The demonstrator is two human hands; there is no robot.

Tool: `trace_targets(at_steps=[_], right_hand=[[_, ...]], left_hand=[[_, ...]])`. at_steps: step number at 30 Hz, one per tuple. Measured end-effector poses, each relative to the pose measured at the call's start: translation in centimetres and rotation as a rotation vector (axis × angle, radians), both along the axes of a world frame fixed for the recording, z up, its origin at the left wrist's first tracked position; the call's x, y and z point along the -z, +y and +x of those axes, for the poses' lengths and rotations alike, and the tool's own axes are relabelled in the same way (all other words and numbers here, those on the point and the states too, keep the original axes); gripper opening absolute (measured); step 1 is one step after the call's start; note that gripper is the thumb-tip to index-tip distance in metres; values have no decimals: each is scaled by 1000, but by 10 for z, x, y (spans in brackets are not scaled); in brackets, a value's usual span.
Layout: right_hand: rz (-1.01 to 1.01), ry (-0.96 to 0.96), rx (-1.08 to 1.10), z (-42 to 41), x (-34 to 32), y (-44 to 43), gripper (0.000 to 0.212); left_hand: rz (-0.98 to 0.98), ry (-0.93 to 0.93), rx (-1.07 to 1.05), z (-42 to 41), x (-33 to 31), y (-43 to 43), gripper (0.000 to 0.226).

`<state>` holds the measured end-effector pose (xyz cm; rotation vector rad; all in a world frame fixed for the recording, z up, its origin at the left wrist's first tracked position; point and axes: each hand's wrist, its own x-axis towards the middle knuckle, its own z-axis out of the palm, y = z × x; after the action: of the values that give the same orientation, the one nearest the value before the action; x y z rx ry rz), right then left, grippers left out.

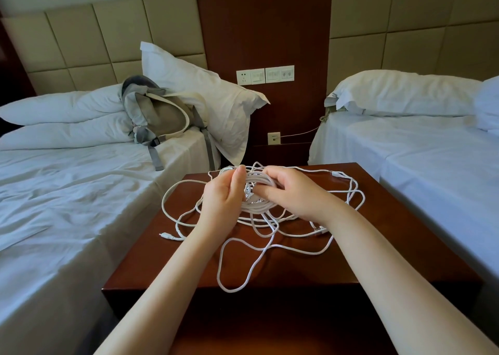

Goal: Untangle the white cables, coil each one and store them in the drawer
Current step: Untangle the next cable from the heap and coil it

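A: Where are the white cables (253,209)?
B: They are on the dark wooden tabletop (310,263), which stands between the left bed (67,192) and the right bed (432,160). A coiled bundle (259,178) sits in the far half, near the middle. Loose loops spread from it toward the left and right edges, and one long loop reaches the near edge.
A: What are the hands doing?
B: The left hand (222,195) is at the bundle's left side, thumb up, with its fingers curled round the strands. The right hand (294,192) covers the bundle's right side. Its fingers (271,172) curl over the top and its thumb presses in from the near side. Both hands grip the bundle.
A: Can you see any connectors?
B: One plug (167,236) lies near the left edge. A second plug (336,174) lies near the far right corner.
A: What else is in the room?
B: A grey backpack (159,117) leans against a white pillow (216,95) on the left bed. Wall sockets (264,75) are mounted on the panel beyond the far edge.
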<state>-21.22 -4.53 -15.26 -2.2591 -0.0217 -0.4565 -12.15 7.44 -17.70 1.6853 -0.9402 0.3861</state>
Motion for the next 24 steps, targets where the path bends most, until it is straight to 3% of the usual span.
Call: trace_targets(at_steps=[5,8,13,20,24], right_hand=[[88,-56,87,-6,-4,-18,28],[53,-191,209,-6,-5,-25,26],[-49,-381,191,-4,-8,-10,25],[-62,-8,-66,5,10,15,33],[14,24,-91,16,32,29,34]], left_hand=[[53,-109,67,-4,2,1,39],[97,-186,81,-2,5,1,41],[82,-263,-68,8,6,2,38],[-132,-18,-386,39,-4,21,45],[-196,24,-409,38,-3,21,48]])
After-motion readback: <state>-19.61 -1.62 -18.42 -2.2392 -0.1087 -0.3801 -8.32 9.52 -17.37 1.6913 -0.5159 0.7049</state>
